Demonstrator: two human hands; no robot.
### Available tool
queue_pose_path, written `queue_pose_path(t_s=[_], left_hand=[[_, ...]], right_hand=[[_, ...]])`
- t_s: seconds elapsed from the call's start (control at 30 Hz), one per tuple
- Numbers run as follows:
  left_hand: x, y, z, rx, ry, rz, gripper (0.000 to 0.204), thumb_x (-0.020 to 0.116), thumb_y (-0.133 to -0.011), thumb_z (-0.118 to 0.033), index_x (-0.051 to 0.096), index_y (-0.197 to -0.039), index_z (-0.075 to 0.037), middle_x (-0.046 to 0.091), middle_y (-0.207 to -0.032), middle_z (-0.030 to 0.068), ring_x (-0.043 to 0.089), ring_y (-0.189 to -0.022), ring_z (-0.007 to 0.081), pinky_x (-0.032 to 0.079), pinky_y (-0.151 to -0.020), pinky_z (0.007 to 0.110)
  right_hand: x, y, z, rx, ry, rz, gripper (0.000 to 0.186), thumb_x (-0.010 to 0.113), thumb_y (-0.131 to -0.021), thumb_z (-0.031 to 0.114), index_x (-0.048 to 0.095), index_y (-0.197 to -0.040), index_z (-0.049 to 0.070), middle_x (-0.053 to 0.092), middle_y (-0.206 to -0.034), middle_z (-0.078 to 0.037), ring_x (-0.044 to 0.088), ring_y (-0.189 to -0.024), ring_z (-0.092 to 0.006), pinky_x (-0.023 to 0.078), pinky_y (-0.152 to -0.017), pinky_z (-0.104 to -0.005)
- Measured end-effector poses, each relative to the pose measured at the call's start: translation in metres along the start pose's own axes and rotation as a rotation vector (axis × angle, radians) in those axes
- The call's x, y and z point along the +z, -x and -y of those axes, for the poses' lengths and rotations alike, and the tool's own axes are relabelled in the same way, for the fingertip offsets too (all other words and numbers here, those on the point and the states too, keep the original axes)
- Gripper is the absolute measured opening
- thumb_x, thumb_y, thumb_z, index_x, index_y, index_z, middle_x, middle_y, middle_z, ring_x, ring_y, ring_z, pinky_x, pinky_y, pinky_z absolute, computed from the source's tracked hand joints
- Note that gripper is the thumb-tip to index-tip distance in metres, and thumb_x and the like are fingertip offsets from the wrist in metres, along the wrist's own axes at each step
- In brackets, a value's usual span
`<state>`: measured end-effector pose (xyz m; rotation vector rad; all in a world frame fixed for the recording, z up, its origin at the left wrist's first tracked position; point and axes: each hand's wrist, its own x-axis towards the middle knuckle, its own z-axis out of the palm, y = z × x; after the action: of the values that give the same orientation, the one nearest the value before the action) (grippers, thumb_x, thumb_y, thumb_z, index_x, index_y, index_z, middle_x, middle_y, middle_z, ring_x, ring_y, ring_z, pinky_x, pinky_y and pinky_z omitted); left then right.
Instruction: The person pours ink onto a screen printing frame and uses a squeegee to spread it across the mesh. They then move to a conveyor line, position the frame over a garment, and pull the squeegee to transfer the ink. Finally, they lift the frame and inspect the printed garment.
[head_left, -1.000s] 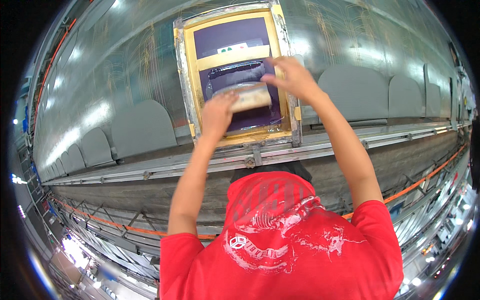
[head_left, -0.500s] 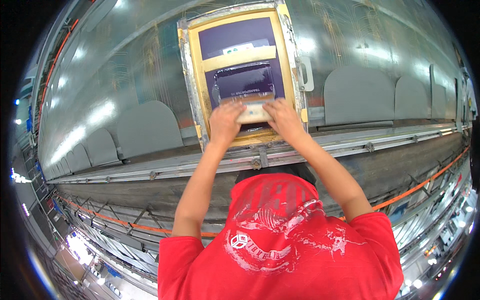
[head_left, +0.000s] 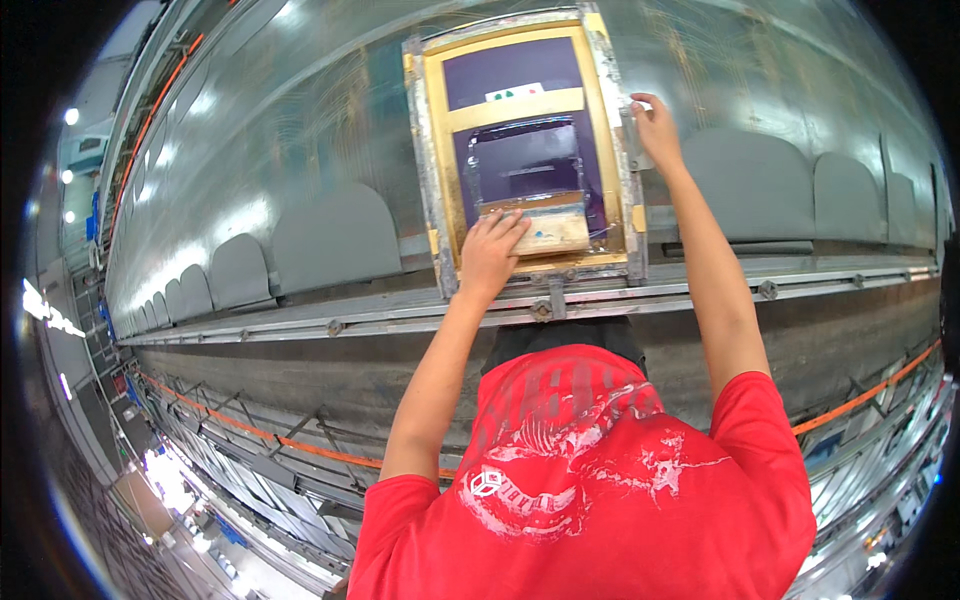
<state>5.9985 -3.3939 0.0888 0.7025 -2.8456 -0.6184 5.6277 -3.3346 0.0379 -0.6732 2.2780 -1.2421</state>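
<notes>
The left hand (head_left: 490, 255) has its grip flat on a wooden squeegee (head_left: 545, 228), with the fingers spread over its left end and pressing down on it. The right hand (head_left: 655, 130) has its grip closed on the right side bar of the printing frame (head_left: 432, 180), at about 3 o'clock on that frame.

The squeegee lies inside the frame, down near its bottom edge at 6 o'clock. Most of it sticks out at 3 o'clock from the left hand. It is pale wood with a few small blue spots on it.

The frame is a tall box shape with a grey metal rim and yellow tape around the inside. Inside it is a dark purple screen (head_left: 525, 160). A yellow strip goes across the screen near the top.

The frame sits on a long grey counter (head_left: 300, 130) that shines in the light. Grey flat pads (head_left: 335, 240) with round tops lie in a row on it, at 9 o'clock and at 3 o'clock from the frame.

The person wears a red shirt (head_left: 600, 480) with white marks.
</notes>
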Motion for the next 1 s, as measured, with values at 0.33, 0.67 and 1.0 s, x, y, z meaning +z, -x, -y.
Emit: queue_pose_path(t_s=[0.33,0.67,1.0], left_hand=[[-0.059,0.074,0.088,-0.051,0.039,-0.1,0.066,0.069,-0.066,-0.001,0.065,-0.13,-0.016,0.06,-0.14,0.0022,0.054,-0.129,0.0286,0.042,-0.107,0.045],[-0.15,0.178,0.28,-0.065,-0.019,-0.035,0.066,0.073,-0.064,-0.003,0.068,-0.128,-0.019,0.063,-0.136,-0.0001,0.057,-0.124,0.0279,0.046,-0.099,0.042],[-0.169,0.209,0.286,-0.055,0.04,-0.04,0.064,0.072,-0.066,0.0,0.068,-0.127,-0.019,0.064,-0.136,-0.0005,0.055,-0.128,0.0277,0.044,-0.104,0.044]], right_hand=[[0.123,0.054,0.107,-0.167,-0.052,-0.231,0.028,0.056,-0.101,0.029,0.07,-0.11,0.006,0.072,-0.09,-0.013,0.066,-0.079,-0.0232,0.05,-0.075,-0.0345],[0.334,0.127,0.191,-0.115,-0.09,-0.197,0.028,0.055,-0.102,0.028,0.068,-0.109,0.004,0.067,-0.079,-0.014,0.062,-0.07,-0.0226,0.048,-0.069,-0.0359],[0.346,0.123,0.188,-0.114,0.03,-0.203,0.028,0.055,-0.102,0.028,0.068,-0.109,0.005,0.069,-0.082,-0.016,0.065,-0.072,-0.031,0.049,-0.069,-0.0403]])
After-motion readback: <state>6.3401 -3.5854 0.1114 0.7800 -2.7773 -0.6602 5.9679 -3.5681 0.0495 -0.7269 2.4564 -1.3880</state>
